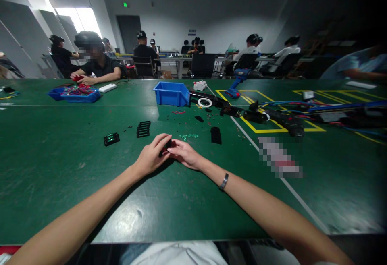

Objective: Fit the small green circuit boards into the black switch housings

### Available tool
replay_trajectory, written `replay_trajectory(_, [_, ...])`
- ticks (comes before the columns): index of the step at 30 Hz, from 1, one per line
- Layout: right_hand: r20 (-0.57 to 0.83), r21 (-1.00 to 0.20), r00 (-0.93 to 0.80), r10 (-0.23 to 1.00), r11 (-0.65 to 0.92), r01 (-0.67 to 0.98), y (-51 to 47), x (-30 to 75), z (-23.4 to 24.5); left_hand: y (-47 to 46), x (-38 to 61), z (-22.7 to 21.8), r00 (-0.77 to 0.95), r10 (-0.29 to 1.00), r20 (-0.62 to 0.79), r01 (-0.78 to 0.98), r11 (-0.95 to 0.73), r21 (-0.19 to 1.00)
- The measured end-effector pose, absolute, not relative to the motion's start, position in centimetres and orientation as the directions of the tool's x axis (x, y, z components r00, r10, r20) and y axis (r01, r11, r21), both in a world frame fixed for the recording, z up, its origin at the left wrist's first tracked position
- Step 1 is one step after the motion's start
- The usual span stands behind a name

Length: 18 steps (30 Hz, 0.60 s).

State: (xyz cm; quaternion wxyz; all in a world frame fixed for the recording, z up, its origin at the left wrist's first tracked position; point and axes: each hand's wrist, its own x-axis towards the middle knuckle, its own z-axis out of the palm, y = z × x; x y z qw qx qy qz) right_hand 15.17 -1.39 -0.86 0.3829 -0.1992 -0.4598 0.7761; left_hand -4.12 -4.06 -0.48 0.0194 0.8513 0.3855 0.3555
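Note:
Just above the green table (127, 212), my left hand (152, 154) is closed around a small black part (165, 148), its fingers hiding most of it. My right hand (186, 154) meets it from the other side, thumb and fingertips pressed on the same part. A pile of small green pieces (189, 136) lies just beyond my hands. To the left are a slotted black frame (143, 129) and a black holder with green pieces in it (111, 139). A flat black piece (215, 135) lies to the right.
A blue bin (171, 94) stands ahead, beside a white ring (204, 102) and scattered screws. Blue drill (238, 83), black power tool (286, 122) and cables (332, 107) occupy the right. Across the table, a person (98, 65) works over blue trays (80, 96) of red parts.

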Motion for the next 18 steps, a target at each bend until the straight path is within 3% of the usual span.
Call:
replay_trajectory(12, [0.026, -0.883, -0.614, 0.789, -0.269, -0.384, -1.22, 14.78, -1.43, -4.01, -4.3, -0.03, 0.511, 0.657, 0.554, 0.639, -0.722, 0.266])
replay_trajectory(18, [0.032, -0.908, -0.645, 0.763, -0.247, -0.337, -1.23, 15.05, -1.45, -3.96, -4.43, -0.1, 0.505, 0.682, 0.529, 0.623, -0.713, 0.323])
